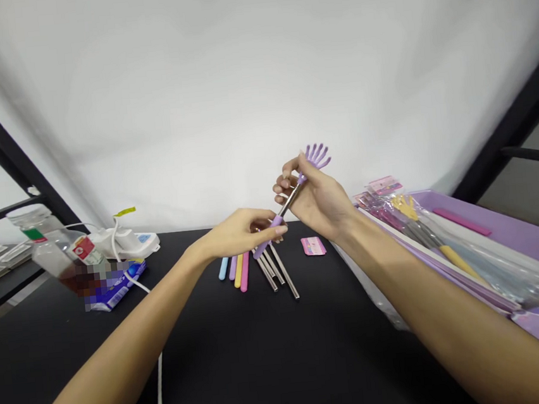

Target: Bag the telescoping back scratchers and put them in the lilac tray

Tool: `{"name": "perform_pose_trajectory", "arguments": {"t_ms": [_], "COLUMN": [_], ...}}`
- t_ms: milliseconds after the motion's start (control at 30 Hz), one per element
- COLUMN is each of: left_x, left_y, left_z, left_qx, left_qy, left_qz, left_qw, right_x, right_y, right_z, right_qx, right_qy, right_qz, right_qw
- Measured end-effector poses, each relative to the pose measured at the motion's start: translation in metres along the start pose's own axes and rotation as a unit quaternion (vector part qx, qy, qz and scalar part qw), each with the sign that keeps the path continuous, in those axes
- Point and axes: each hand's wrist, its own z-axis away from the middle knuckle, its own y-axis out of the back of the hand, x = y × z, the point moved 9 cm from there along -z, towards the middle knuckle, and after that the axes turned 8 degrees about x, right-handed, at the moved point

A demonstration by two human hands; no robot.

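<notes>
Both my hands hold a back scratcher with a lilac hand-shaped head (pixel 316 158) and a metal rod (pixel 291 200). My left hand (pixel 239 232) closes around its lilac handle (pixel 268 239), and my right hand (pixel 312 199) pinches the rod just below the head. Below my left hand lie four plastic sticks (pixel 236 272) in blue, lilac, yellow and pink. Several metal rods (pixel 273 271) lie beside them on the black table (pixel 247 369). A small pink card (pixel 313 246) sits right of the rods, below my right hand.
A lilac tray (pixel 461 212) at the right holds bagged back scratchers (pixel 435 243). At the left stand a clear jar (pixel 49 242), a blue packet (pixel 120 286) and a white plug unit (pixel 130 242). A white cable (pixel 160 390) runs across the table. A white backdrop and black frame bars surround the table.
</notes>
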Motion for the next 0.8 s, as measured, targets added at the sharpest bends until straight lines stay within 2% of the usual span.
{"name": "perform_pose_trajectory", "arguments": {"t_ms": [100,200,233,367,467,567,633,700,800], "left_x": [-0.002,-0.009,-0.011,-0.009,-0.001,0.006,0.006,-0.004,-0.025], "left_y": [0.006,0.016,0.018,0.023,0.017,0.013,0.015,0.022,0.040], "left_z": [0.001,0.006,0.007,0.007,0.003,0.000,0.000,0.002,0.005], "left_qx": [0.009,0.004,-0.001,0.008,0.018,0.029,0.027,0.017,0.018], "left_qy": [0.022,0.046,0.050,0.026,-0.014,-0.054,-0.064,-0.047,0.015], "left_qz": [0.045,0.011,-0.008,-0.115,-0.176,-0.179,-0.176,-0.195,-0.262], "left_qw": [0.999,0.999,0.999,0.993,0.984,0.982,0.982,0.980,0.965], "right_x": [-0.009,-0.018,-0.021,-0.016,-0.006,0.003,0.005,0.003,-0.003], "right_y": [0.009,0.028,0.034,0.040,0.032,0.022,0.023,0.036,0.068], "right_z": [-0.004,-0.006,-0.006,0.005,0.013,0.017,0.016,0.013,0.005], "right_qx": [0.005,-0.001,-0.018,-0.133,-0.198,-0.247,-0.268,-0.269,-0.242], "right_qy": [0.048,0.047,0.036,-0.033,-0.061,-0.057,-0.049,-0.043,-0.049], "right_qz": [0.118,0.253,0.298,0.470,0.509,0.528,0.539,0.564,0.619], "right_qw": [0.992,0.966,0.954,0.872,0.836,0.811,0.797,0.779,0.746]}}
